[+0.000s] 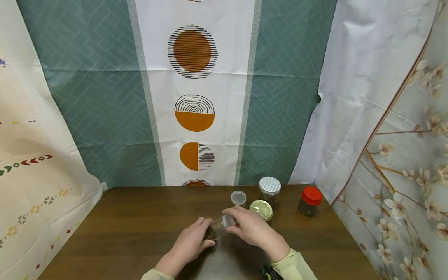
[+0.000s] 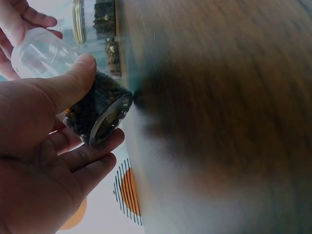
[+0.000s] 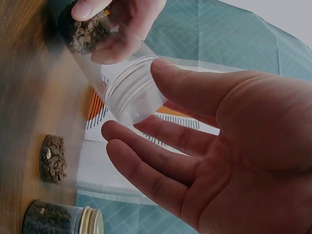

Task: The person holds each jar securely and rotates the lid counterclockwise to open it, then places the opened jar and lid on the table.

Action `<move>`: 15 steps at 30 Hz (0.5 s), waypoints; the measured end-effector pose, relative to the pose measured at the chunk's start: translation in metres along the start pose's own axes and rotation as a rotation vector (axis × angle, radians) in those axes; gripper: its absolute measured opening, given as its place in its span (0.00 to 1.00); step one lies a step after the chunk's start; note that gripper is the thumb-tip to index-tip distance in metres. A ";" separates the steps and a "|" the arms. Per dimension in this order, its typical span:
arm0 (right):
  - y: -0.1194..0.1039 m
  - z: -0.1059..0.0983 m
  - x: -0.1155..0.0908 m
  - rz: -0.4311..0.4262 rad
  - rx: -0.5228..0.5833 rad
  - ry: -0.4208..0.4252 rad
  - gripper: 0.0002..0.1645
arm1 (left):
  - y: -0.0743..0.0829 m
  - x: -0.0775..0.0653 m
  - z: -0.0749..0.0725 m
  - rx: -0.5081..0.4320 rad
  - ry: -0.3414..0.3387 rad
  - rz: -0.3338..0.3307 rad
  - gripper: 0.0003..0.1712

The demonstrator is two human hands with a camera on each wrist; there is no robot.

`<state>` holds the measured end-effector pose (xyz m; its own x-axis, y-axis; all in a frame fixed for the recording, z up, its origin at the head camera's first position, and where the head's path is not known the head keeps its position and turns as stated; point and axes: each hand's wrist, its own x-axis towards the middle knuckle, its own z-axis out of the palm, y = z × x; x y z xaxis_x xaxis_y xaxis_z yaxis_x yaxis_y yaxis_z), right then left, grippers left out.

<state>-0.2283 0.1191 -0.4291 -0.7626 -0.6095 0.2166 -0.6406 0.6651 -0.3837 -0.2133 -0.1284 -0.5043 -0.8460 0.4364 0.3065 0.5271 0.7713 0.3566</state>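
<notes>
A clear jar (image 1: 217,229) with dark brown, bean-like pieces at its bottom leans toward the right, low over the table. My left hand (image 1: 190,241) grips its lower part, with the thumb on one side and fingers on the other. At the upper end, the thumb and fingertips of my right hand (image 1: 252,229) hold the transparent lid (image 3: 139,92) around its side. The left wrist view shows the jar's base (image 2: 112,119) tipped close to the tabletop. In the right wrist view the brown pieces (image 3: 90,34) are gathered at the base end, partly covered by left fingers.
Beyond my right hand stand a small clear-lidded jar (image 1: 238,197), a gold-lidded jar (image 1: 261,209) and a jar with a white patterned lid (image 1: 270,185). A red-lidded jar (image 1: 311,195) stands farther right on the brown table (image 1: 140,217). Curtains hang behind.
</notes>
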 end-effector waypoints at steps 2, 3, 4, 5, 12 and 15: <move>-0.001 0.001 -0.001 -0.007 0.001 -0.001 0.29 | 0.000 -0.001 0.001 -0.008 -0.003 -0.004 0.31; -0.001 0.001 -0.001 -0.009 0.001 0.000 0.29 | 0.000 -0.002 0.001 -0.014 -0.006 -0.004 0.31; -0.001 0.001 -0.001 -0.011 -0.004 0.002 0.29 | -0.001 -0.002 0.001 -0.016 -0.005 -0.001 0.30; -0.001 0.002 -0.001 -0.012 -0.009 0.004 0.30 | -0.001 -0.002 0.001 -0.018 -0.003 0.003 0.30; 0.001 0.003 0.000 -0.011 -0.025 0.006 0.34 | -0.001 -0.001 -0.002 0.001 0.024 0.028 0.30; 0.002 0.002 -0.001 0.015 0.003 -0.006 0.35 | 0.000 -0.001 -0.002 0.003 0.020 0.026 0.30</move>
<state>-0.2283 0.1203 -0.4321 -0.7715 -0.6022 0.2053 -0.6288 0.6728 -0.3897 -0.2120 -0.1294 -0.5031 -0.8302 0.4466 0.3336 0.5485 0.7613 0.3458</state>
